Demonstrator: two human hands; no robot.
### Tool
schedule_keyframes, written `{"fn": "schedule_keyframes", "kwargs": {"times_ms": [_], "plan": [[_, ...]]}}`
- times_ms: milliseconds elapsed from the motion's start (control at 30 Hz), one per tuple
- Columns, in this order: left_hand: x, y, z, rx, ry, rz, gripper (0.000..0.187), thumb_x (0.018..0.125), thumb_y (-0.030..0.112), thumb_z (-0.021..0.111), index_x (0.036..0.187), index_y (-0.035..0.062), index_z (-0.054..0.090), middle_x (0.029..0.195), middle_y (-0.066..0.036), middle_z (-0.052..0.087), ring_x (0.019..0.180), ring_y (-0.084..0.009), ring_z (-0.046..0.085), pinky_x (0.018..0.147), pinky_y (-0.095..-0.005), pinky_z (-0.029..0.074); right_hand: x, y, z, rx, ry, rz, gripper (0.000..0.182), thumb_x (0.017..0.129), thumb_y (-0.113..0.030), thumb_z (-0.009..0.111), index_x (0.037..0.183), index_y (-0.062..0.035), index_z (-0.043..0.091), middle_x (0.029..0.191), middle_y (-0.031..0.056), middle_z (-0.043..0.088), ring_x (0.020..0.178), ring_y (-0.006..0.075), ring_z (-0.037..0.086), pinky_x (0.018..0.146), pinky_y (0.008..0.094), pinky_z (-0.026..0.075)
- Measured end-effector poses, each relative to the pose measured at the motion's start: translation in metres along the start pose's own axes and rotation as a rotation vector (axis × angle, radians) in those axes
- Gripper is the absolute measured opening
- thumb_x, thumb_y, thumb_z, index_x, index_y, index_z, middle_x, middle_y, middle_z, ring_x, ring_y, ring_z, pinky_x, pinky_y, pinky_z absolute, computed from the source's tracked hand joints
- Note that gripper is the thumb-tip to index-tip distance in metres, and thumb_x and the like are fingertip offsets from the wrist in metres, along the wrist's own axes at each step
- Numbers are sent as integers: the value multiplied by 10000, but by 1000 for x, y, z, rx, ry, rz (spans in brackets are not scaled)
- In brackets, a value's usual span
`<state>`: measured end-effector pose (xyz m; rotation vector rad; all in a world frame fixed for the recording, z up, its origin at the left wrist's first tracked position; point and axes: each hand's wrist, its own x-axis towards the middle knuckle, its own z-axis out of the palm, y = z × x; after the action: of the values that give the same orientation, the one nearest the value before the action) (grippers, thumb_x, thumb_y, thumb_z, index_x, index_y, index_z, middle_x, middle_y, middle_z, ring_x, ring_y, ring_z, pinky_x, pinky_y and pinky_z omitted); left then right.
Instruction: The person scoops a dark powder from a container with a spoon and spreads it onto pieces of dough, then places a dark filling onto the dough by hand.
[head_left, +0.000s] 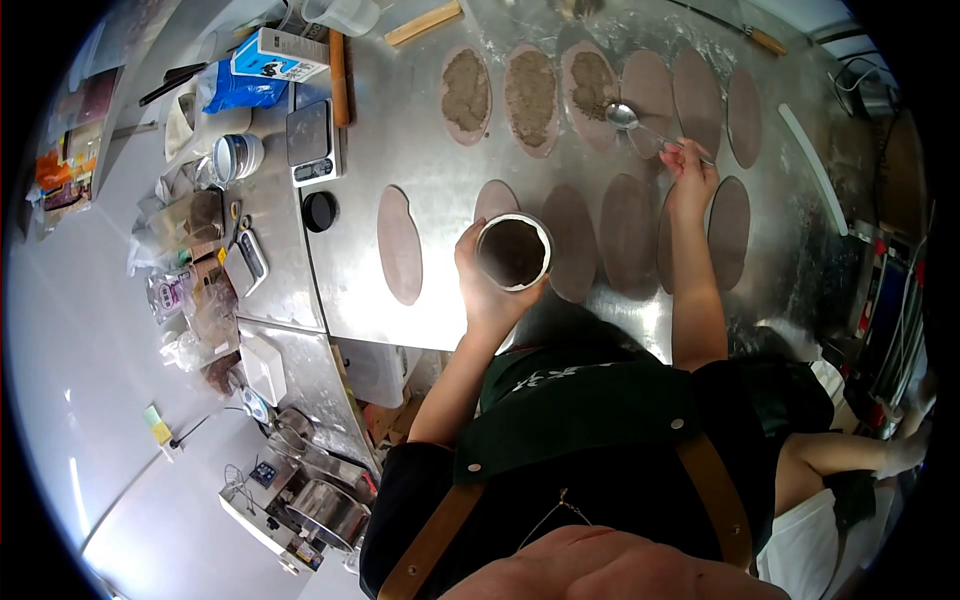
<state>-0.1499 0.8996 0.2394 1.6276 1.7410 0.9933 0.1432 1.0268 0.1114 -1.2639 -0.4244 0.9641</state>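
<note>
My left hand [487, 290] is wrapped round a round tub [513, 253] with a pale rim and dark contents. In my right hand [688, 172] is a metal spoon [622, 117], its bowl over the edge of an oval dough piece [590, 90] that is partly covered with a brownish crumbly filling. To the left, two more ovals, a second coated dough piece [531, 98] and a third coated dough piece [466, 95], carry the same filling. Several bare ovals, such as a plain dough piece [400, 245], lie in two rows on the metal table [360, 270].
At the left stand a kitchen scale [313, 140], a rolling pin [339, 80], a carton [280, 55] and a black round lid [319, 211]. A long-handled tool [765, 40] lies at the far right, near a white curved strip [813, 170]. Another person's leg [840, 455] shows at lower right.
</note>
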Motion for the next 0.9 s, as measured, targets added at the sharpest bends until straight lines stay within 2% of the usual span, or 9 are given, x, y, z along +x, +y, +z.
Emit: {"fn": "schedule_keyframes", "kwargs": {"times_ms": [400,600,800,900], "plan": [[-2,1,-1,-5,12,-3,995,581,156,924,1364,5,328,1220,-161,516,1134,-265,571,980,-369,472,13,17,-3,16,-108,100,250,979,-203,602,1053,31,647,907,121,693,776,153,651,699,311,588],[-3,5,-3,-22,15,-30,986,584,153,919,1363,3,333,1229,-161,509,1137,-265,569,984,-369,471,43,22,11,5,-147,129,264,976,-236,609,1069,8,648,919,115,694,780,147,644,692,321,583],[-3,1,-3,-12,18,-24,986,583,138,913,1367,4,330,1230,-162,509,1140,-264,567,986,-371,470,63,18,25,13,-111,176,210,982,-195,585,1020,3,643,890,130,692,753,164,646,677,335,586],[-2,-1,-2,-36,17,-30,983,584,132,910,1368,6,330,1222,-162,516,1137,-265,569,987,-372,468,69,16,33,8,-29,194,187,982,-158,559,998,14,632,864,144,687,716,175,645,655,346,593]]}}
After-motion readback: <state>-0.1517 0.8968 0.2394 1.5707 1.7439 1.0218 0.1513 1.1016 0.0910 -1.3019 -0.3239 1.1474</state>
